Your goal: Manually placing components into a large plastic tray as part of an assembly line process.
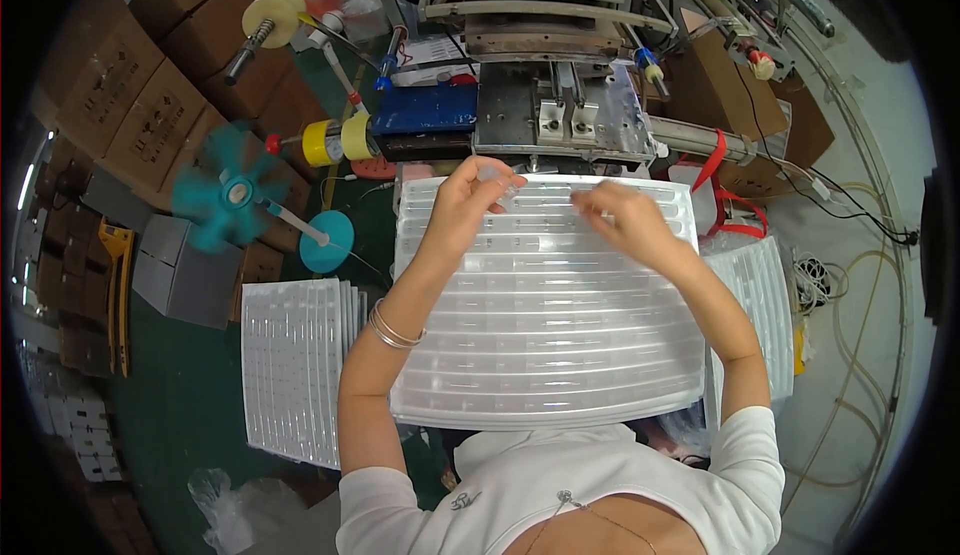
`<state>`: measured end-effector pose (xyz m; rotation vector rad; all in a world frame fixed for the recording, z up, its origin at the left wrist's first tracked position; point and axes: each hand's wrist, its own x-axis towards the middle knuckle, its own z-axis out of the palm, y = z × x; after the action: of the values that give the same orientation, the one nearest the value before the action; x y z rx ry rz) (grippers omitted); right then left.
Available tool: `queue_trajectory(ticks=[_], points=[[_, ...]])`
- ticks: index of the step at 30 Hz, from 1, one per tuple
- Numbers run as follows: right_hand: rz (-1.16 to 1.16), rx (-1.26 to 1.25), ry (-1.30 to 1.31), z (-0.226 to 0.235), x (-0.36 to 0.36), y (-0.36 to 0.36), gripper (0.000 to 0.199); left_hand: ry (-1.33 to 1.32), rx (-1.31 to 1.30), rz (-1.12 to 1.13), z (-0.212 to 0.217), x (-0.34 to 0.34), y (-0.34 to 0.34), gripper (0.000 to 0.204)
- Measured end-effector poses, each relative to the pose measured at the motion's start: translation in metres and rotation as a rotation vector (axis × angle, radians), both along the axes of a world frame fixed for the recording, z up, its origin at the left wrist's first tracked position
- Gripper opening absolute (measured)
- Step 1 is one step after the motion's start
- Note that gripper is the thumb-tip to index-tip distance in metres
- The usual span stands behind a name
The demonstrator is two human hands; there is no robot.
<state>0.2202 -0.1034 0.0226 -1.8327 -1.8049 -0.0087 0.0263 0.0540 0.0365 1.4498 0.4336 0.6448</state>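
Note:
A stack of white ribbed plastic trays (545, 345) lies in front of me, with small clear pieces in the rows of the top one. Over its far left part, my left hand (468, 205) pinches a small clear plastic piece (490, 174) between thumb and fingers. My right hand (637, 223) hovers above the far right rows. Its fingertips are drawn together and slightly blurred; whatever they hold, if anything, is too small to name.
Just beyond the trays stands a machine with a metal plate (510, 105) and a blue block (425, 108). More trays (292, 365) are stacked at left, others (750, 295) at right. A teal fan (235, 193) and cardboard boxes (120, 95) stand left. Red straps (712, 160) hang at right.

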Motion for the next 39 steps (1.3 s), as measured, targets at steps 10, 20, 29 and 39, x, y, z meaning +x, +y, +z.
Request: queue_trajectory(ticks=[10,20,29,39], points=[[0.078,-0.299,-0.292,-0.041,-0.004,-0.026,0.028,-0.05,-0.245,-0.232,-0.002,0.003,-0.018,0.014],[-0.249,0.109,0.498,-0.014,0.041,-0.007,0.02,0.178,0.365,-0.136,-0.017,0.012,-0.027,0.008],[-0.188,0.262,0.551,0.002,0.051,-0.007,0.026,0.369,0.939,0.229,-0.015,0.031,-0.022,0.017],[-0.272,0.426,0.282,0.019,0.046,0.042,0.025,0.651,1.429,0.49,0.011,0.141,0.039,0.038]])
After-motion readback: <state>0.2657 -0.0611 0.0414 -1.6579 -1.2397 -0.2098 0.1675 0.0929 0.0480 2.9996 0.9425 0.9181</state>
